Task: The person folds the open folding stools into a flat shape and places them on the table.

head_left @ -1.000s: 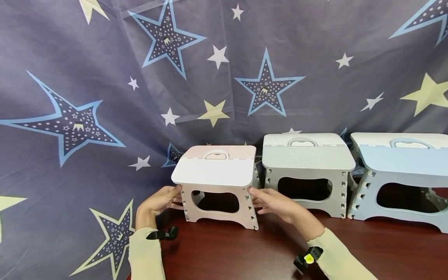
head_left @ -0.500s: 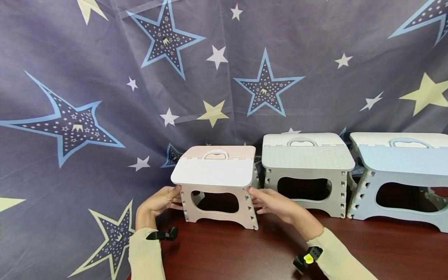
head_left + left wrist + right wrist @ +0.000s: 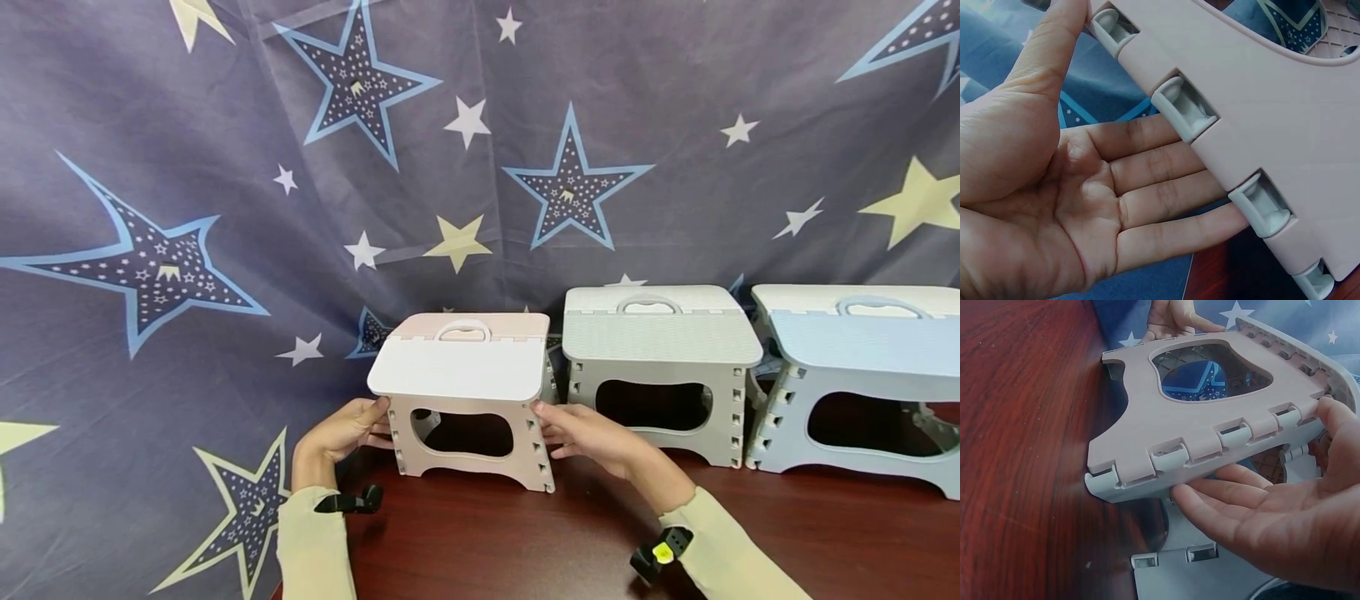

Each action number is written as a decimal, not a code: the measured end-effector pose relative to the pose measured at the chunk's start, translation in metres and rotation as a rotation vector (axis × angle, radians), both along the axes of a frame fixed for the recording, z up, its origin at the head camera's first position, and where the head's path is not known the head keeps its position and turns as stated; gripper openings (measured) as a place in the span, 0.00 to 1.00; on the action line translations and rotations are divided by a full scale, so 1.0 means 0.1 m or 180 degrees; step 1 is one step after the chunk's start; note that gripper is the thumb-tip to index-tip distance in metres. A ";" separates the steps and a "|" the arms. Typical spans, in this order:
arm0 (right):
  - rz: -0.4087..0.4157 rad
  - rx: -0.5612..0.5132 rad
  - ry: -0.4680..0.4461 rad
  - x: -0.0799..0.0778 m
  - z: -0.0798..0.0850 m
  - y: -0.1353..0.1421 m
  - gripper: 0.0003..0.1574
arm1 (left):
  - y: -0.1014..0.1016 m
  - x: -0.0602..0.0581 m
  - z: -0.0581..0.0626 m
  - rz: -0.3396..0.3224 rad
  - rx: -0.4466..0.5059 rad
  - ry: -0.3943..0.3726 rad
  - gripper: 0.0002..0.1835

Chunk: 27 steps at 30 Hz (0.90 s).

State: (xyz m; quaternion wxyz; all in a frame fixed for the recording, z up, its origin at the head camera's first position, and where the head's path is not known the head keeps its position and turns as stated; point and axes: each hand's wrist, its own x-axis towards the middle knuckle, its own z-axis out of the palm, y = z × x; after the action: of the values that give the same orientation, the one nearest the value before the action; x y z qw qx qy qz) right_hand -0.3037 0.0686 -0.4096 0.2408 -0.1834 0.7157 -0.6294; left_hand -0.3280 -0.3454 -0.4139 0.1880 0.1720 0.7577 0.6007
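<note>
A pink folding stool with a white seat half and a handle slot stands on the dark wooden table. My left hand lies against its left side. In the left wrist view the fingers are straight behind the pink leg panel and the thumb reaches up along its edge. My right hand touches the right side. Seen from the right wrist, its straight fingers lie under the hinged edge of the stool and the thumb rests by the seat rim.
A grey stool stands just right of the pink one, and a blue stool stands further right. A dark star-patterned cloth hangs behind and drapes down on the left. The grey stool's leg is close beneath my right hand.
</note>
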 end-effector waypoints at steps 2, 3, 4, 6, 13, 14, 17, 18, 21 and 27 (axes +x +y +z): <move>0.0017 0.0005 0.0010 0.00 0.00 0.00 0.44 | 0.00 0.01 0.01 -0.0009 -0.0014 0.0004 0.37; 0.0028 0.0005 0.0019 0.00 0.00 0.01 0.43 | 0.00 0.02 0.02 -0.0011 -0.0020 0.0005 0.37; 0.0037 0.0004 0.0026 0.00 0.00 0.01 0.43 | 0.01 0.02 0.03 -0.0013 -0.0028 0.0003 0.37; 0.0046 0.0009 0.0035 -0.01 0.00 0.01 0.43 | 0.01 0.04 0.05 -0.0030 -0.0053 -0.0002 0.38; 0.0060 0.0070 0.0035 -0.01 0.03 0.04 0.44 | 0.01 0.08 0.13 -0.0109 -0.0101 -0.0085 0.38; 0.0069 0.0076 0.0027 0.00 0.03 0.04 0.44 | 0.01 0.09 0.13 -0.0119 -0.0105 -0.0098 0.37; 0.0076 0.0100 -0.0019 0.02 0.04 0.03 0.45 | 0.00 0.09 0.13 -0.0153 -0.0107 -0.0140 0.36; 0.0066 0.0108 -0.0042 0.03 0.05 0.03 0.45 | 0.00 0.09 0.13 -0.0161 -0.0106 -0.0150 0.36; 0.0040 0.0123 -0.0067 0.04 0.05 0.02 0.47 | -0.01 0.09 0.12 -0.0172 -0.0088 -0.0140 0.36; 0.0081 0.0076 -0.0018 0.03 0.04 0.03 0.44 | -0.02 0.08 0.09 -0.0194 -0.0064 -0.0078 0.35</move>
State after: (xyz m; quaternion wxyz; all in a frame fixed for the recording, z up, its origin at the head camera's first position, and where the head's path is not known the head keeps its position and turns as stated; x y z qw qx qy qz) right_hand -0.3007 0.0711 -0.4061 0.2530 -0.1879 0.7201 -0.6182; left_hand -0.3200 -0.3472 -0.4049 0.2172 0.1858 0.7557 0.5892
